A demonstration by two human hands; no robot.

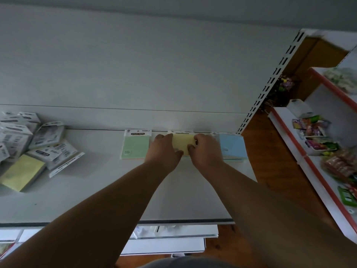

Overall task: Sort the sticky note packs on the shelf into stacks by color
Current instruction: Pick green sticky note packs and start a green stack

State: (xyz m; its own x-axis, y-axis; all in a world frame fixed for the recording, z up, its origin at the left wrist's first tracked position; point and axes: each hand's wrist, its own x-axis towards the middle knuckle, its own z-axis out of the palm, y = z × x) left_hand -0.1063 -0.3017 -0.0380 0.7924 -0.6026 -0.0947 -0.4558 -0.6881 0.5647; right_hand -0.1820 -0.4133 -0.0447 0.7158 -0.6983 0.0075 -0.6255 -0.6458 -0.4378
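Three sticky note piles lie along the back of the white shelf [96,200]: a green pack [135,145], a yellow pack [182,141] and a blue stack [232,146]. My left hand [164,151] grips the yellow pack's left side and my right hand [205,150] grips its right side, fingers curled over it. Both hands hide much of that pack. At the far left sits a jumbled heap of packs [29,140] lying face down, with another yellow pack [22,172] at its front.
A slotted white upright [270,82] marks the shelf's right end. Beyond it stands another shelf unit with red edges [318,165] holding snack packets. Wooden floor shows between them. A lower shelf [173,235] sits beneath the front edge.
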